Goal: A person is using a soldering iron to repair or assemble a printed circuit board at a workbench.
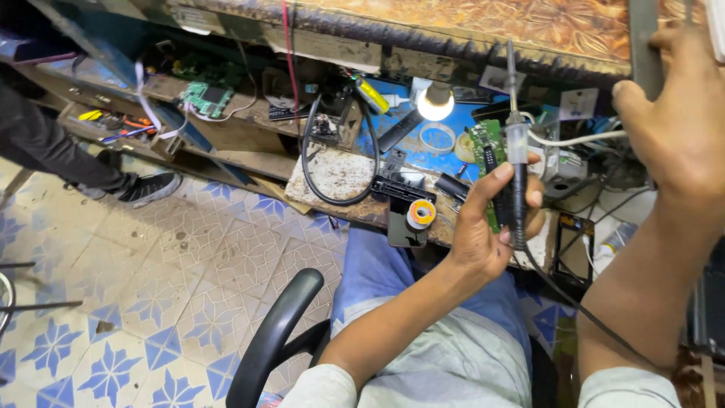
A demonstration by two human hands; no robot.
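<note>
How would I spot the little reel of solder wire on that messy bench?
Start at the glowing bulb over the blue patch of the workbench. Drop to the bench's front edge, left of the left hand gripping the soldering iron. The solder reel is the only small yellow-rimmed ring there.

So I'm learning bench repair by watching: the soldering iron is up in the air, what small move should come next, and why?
Probably lower the tip toward the green circuit board. The left hand holds the soldering iron upright, tip pointing away from the work, while the right hand grips a grey bar above the bench.
</note>
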